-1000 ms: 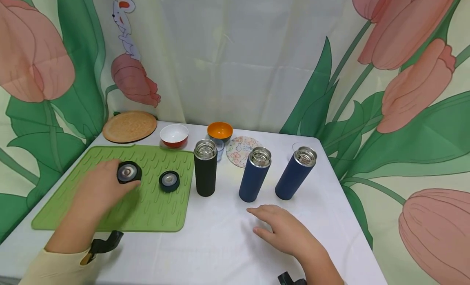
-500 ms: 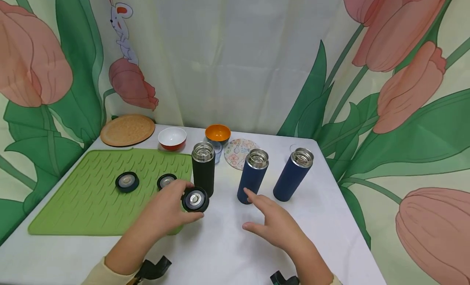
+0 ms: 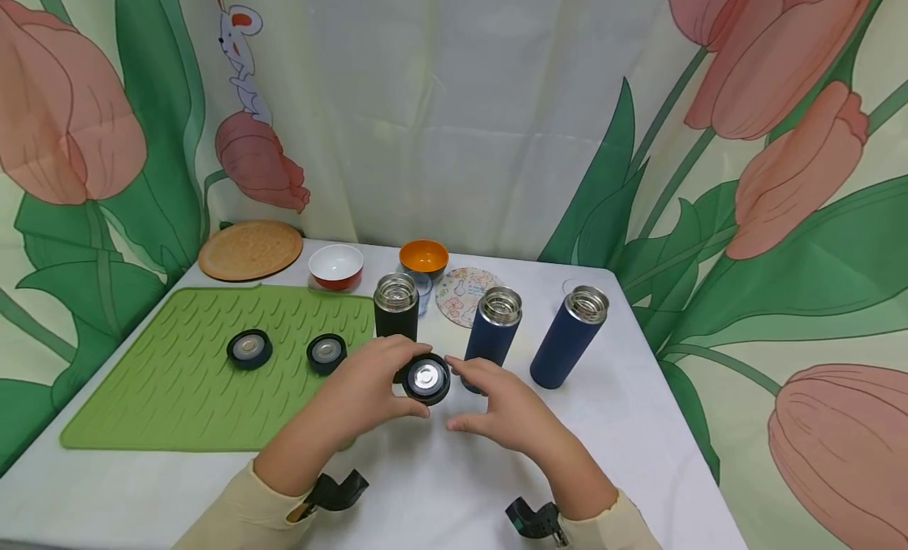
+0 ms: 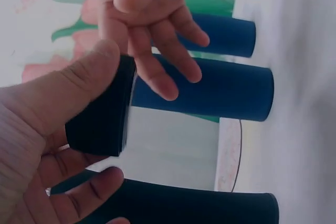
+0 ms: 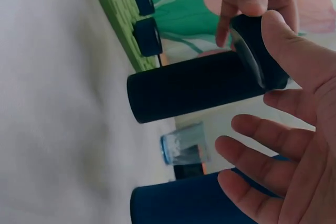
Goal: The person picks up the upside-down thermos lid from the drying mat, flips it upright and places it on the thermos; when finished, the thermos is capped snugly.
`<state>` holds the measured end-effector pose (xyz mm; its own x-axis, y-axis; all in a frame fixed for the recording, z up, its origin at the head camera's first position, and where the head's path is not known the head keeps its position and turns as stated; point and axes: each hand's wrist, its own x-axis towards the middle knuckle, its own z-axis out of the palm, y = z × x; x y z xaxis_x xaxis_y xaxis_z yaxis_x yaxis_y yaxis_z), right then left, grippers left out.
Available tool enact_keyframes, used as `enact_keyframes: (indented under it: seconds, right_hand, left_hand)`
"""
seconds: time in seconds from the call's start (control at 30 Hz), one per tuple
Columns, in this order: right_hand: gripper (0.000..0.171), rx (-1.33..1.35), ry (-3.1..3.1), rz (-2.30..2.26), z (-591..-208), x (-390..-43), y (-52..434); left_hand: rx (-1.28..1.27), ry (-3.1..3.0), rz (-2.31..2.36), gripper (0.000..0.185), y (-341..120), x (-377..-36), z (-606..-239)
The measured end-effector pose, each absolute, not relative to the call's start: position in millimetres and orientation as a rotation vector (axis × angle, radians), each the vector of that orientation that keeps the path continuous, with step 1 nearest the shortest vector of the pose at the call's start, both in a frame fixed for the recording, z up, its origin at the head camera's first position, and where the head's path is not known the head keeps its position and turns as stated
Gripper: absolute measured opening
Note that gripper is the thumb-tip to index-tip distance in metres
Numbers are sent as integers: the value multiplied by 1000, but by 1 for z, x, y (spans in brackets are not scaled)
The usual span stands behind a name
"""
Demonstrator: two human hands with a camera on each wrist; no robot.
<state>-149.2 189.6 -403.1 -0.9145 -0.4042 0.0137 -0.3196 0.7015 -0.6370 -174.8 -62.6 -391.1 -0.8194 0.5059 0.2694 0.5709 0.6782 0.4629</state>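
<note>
My left hand [image 3: 369, 383] pinches a black bottle lid [image 3: 427, 378] between thumb and fingers, its metal-centred underside facing up toward the head camera. Close by on the other side, my right hand [image 3: 505, 400] has its thumb and fingers spread; in the right wrist view its thumb [image 5: 286, 45] overlaps the lid. Behind the left hand stands a black insulated bottle [image 3: 396, 323], uncapped, its lower part hidden. Two navy insulated bottles, one in the middle [image 3: 491, 341] and one at the right [image 3: 566, 345], also show bare steel mouths.
Two more lids, one left [image 3: 250, 350] and one right [image 3: 327, 354], lie underside up on the green mat [image 3: 177, 408]. Along the back are a round wooden board [image 3: 251, 250], a white-and-red bowl [image 3: 336, 266], an orange bowl [image 3: 424, 256], a clear cup [image 5: 186, 145] and a patterned round coaster [image 3: 461, 294].
My left hand has moved right from the mat, leaving one lid there and bringing another lid beside the right hand. The right hand has shifted slightly left, fingers still spread.
</note>
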Motion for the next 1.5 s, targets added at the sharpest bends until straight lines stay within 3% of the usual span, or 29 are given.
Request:
enact_keyframes:
  seconds: [0.23,1.5]
  right_hand:
    - [65,-646,2747,-1128,-407,-155,182]
    - [73,-633,2978,-1254,-417,-146,184]
  left_hand:
    - [-1003,-2744,-834,81,-58,-180,-394]
    - [-904,-2808,-1081,77,-60,-172,-408]
